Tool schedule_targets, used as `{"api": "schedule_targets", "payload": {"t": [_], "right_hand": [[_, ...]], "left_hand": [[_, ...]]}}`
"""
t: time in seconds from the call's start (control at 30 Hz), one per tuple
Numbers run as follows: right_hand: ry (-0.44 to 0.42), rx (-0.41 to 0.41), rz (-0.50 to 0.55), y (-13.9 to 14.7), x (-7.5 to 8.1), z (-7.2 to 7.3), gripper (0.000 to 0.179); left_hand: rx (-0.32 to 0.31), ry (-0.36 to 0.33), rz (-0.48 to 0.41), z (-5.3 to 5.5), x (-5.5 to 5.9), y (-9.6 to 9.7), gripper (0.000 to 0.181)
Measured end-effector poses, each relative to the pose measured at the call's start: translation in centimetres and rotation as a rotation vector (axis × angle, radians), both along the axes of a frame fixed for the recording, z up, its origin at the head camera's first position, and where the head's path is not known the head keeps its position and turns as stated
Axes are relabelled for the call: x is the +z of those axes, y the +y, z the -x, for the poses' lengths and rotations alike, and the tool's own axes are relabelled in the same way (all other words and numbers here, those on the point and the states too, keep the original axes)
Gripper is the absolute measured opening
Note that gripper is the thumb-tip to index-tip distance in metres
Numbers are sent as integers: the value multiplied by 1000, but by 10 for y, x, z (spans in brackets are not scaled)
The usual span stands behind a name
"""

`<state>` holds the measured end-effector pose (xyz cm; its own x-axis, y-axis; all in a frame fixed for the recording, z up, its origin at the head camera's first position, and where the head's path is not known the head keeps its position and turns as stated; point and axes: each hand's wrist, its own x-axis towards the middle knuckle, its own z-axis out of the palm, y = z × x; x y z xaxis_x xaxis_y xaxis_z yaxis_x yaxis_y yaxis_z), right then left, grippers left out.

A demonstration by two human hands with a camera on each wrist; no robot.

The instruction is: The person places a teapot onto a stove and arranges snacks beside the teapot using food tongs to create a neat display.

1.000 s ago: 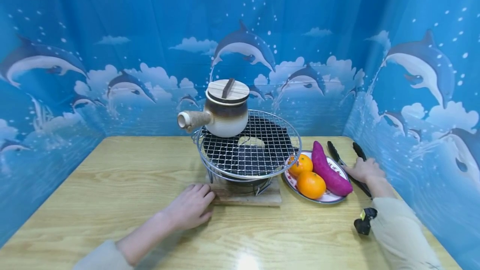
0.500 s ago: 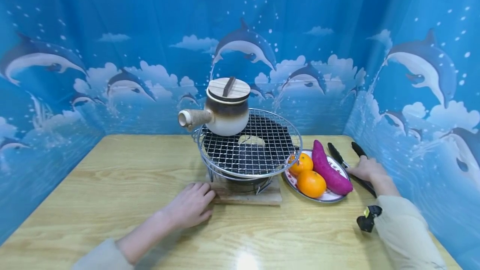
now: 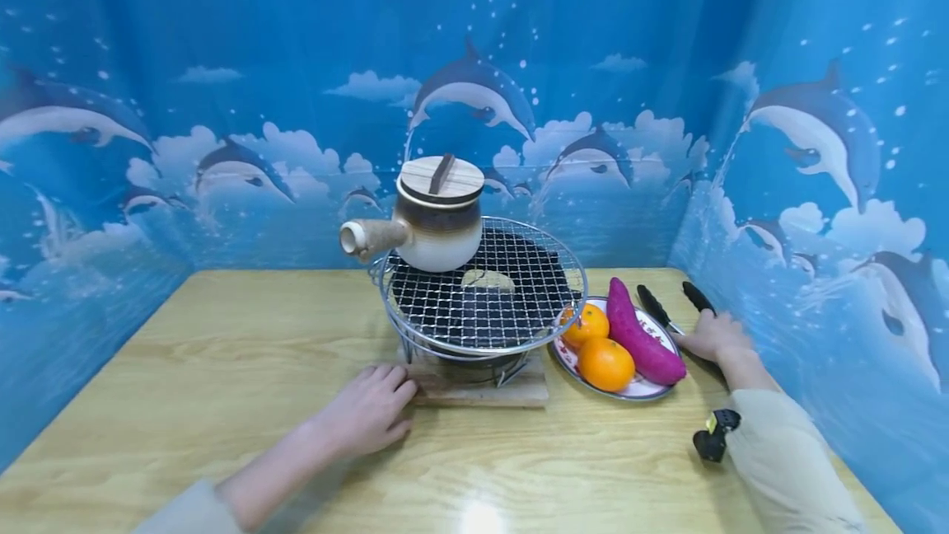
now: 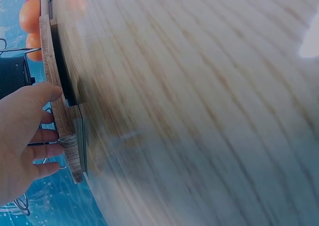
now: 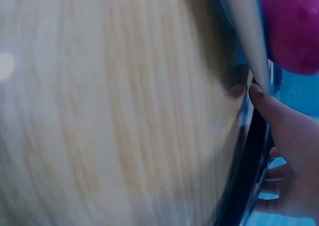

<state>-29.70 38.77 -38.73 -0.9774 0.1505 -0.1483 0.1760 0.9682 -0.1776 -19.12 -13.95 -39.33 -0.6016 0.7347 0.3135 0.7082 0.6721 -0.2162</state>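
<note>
At the table's right side my right hand grips a pair of tongs with black tips that point to the back wall. In the right wrist view its thumb lies by the plate side of the tongs, the other fingers on the far side. My left hand rests at the left end of a wooden board, its fingers loosely extended against it. The left wrist view shows the thumb and fingertips at the board's edge. On the board stands a small stove with a round wire grill.
A white pot with wooden lid and side handle stands on the grill's left part. Right of the stove, a plate bears two oranges and a purple sweet potato. A dolphin-printed curtain encloses the table.
The head view has shifted slightly, so everything appears a little farther left. Both hands keep their places at the board and the tongs.
</note>
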Motion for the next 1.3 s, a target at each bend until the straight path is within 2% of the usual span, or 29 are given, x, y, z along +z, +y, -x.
{"api": "schedule_targets", "payload": {"t": [0.13, 0.3, 0.47, 0.57, 0.83, 1.1, 1.3], "right_hand": [[25, -24, 4, -5, -6, 3, 96], [44, -25, -13, 1, -6, 3, 94], [53, -4, -20, 8, -6, 1, 103], [89, 10, -18, 12, -6, 1, 108], [187, 73, -13, 16, 0, -6, 103], [188, 40, 30, 7, 8, -13, 105], [169, 48, -23, 8, 14, -15, 106]], "left_hand": [[-1, 16, -3, -2, -1, -3, 34], [-12, 8, -1, 0, 1, 0, 34], [-9, -7, -13, 1, -1, 1, 30], [-9, -12, -19, 2, 0, 1, 28], [-7, -40, -12, 1, 2, 1, 28], [-13, -22, -19, 1, 1, 0, 25], [-20, -16, -17, 3, 2, 1, 27]]}}
